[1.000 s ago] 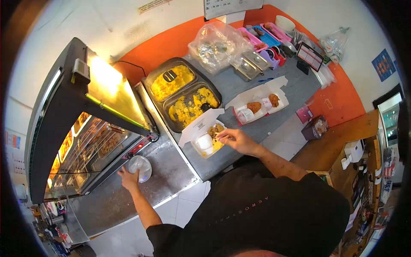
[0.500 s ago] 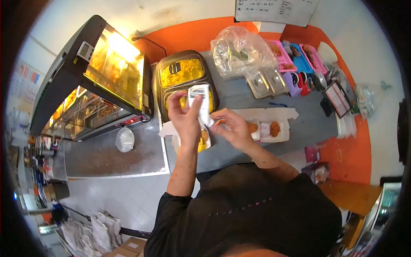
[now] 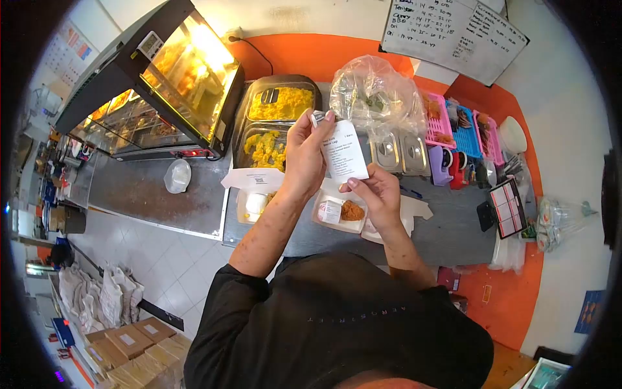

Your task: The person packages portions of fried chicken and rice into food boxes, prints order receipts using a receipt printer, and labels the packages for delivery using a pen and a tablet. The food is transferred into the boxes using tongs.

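Observation:
A white printed receipt (image 3: 345, 153) is stretched between my two hands above the counter. My left hand (image 3: 308, 152) pinches its upper left end, where the paper is curled. With thumb and fingers, my right hand (image 3: 378, 194) holds the lower right corner. Below the paper, an open white box (image 3: 322, 219) contains a piece of fried food (image 3: 352, 210) and a small wrapped packet (image 3: 329, 211). Another open box (image 3: 243, 207) with a white item and yellow food stands to the left, partly behind my left forearm. Trays of yellow food (image 3: 282, 104) lie beyond my left hand.
A lit glass display warmer (image 3: 188, 78) stands at the left, with a small clear bowl (image 3: 177, 176) before it. Lidded metal containers (image 3: 400, 153), a large plastic bag (image 3: 376, 97), pink and blue baskets (image 3: 461, 129) and a framed card (image 3: 508, 207) are towards the right.
The receipt is now spread open with its printed side showing. My right hand has moved up and right and holds its lower corner. The camera view has shifted, showing more of the whiteboard.

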`<state>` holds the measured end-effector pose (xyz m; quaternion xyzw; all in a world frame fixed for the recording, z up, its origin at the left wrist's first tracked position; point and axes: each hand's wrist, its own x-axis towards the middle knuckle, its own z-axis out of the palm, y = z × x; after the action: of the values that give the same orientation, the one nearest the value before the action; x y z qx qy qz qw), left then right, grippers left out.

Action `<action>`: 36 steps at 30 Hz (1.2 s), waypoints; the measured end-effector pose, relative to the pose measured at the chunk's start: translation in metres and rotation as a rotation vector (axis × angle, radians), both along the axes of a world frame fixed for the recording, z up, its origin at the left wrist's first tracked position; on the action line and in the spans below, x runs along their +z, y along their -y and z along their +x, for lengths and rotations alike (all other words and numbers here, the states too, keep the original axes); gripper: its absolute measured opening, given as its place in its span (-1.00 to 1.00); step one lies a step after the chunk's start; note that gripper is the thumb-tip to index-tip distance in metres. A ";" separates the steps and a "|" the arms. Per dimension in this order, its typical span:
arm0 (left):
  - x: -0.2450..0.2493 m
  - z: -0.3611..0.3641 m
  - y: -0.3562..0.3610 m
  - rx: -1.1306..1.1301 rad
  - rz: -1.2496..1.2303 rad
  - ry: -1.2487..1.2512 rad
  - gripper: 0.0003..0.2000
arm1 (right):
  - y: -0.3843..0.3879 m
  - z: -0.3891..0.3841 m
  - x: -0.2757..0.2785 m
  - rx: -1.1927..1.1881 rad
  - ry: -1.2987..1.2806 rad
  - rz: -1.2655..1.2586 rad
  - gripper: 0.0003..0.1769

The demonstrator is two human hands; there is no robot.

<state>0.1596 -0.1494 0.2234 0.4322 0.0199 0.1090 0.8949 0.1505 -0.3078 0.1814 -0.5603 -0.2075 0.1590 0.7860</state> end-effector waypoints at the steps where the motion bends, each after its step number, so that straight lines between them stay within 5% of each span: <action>1: 0.007 0.001 0.003 -0.012 -0.057 0.035 -0.83 | 0.002 0.003 0.000 0.008 -0.004 0.000 -0.89; 9: 0.003 0.032 0.004 -0.033 -0.207 0.031 -0.82 | -0.007 0.036 -0.013 0.083 -0.202 0.089 -0.89; 13: -0.019 0.054 -0.010 0.025 -0.321 -0.038 -0.92 | -0.010 0.075 -0.029 0.165 -0.165 -0.093 -0.92; 15: -0.023 0.064 -0.021 0.109 -0.323 -0.087 -0.89 | -0.009 0.118 -0.037 0.122 -0.042 0.088 -0.90; 19: -0.023 0.072 -0.040 0.193 -0.313 -0.081 -0.81 | 0.016 0.316 -0.133 -0.523 0.493 -0.598 -0.71; 21: -0.023 0.075 -0.047 0.251 -0.305 -0.093 -0.77 | 0.027 0.418 -0.219 -0.346 0.672 -1.202 -0.64; 25: -0.030 0.081 -0.066 0.178 -0.298 -0.059 -0.81 | -0.017 0.458 -0.254 -0.048 0.836 -1.170 -0.57; 27: -0.028 0.082 -0.067 0.227 -0.252 -0.039 -0.80 | -0.033 0.434 -0.253 -0.277 0.856 -1.265 -0.43; 28: -0.030 0.082 -0.070 0.237 -0.249 -0.053 -0.81 | -0.040 0.426 -0.225 -0.050 0.829 -1.529 -0.24; 31: -0.033 0.081 -0.074 0.263 -0.262 -0.053 -0.81 | -0.048 0.459 -0.267 -0.063 0.978 -1.695 -0.10; 32: -0.035 0.080 -0.077 0.268 -0.263 -0.055 -0.81 | -0.047 0.469 -0.279 -0.058 0.980 -1.693 -0.10; 34: -0.037 0.076 -0.082 0.252 -0.257 -0.102 -0.82 | -0.043 0.479 -0.292 -0.258 0.943 -1.205 -0.39; 36: -0.037 0.070 -0.086 0.245 -0.253 -0.112 -0.81 | -0.036 0.461 -0.239 -0.118 0.739 -1.226 -0.35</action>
<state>0.2301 -0.0630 0.1863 0.3159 0.1356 0.1898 0.9197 0.6111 -0.2719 -0.0577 -0.9283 -0.3028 0.0042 0.2156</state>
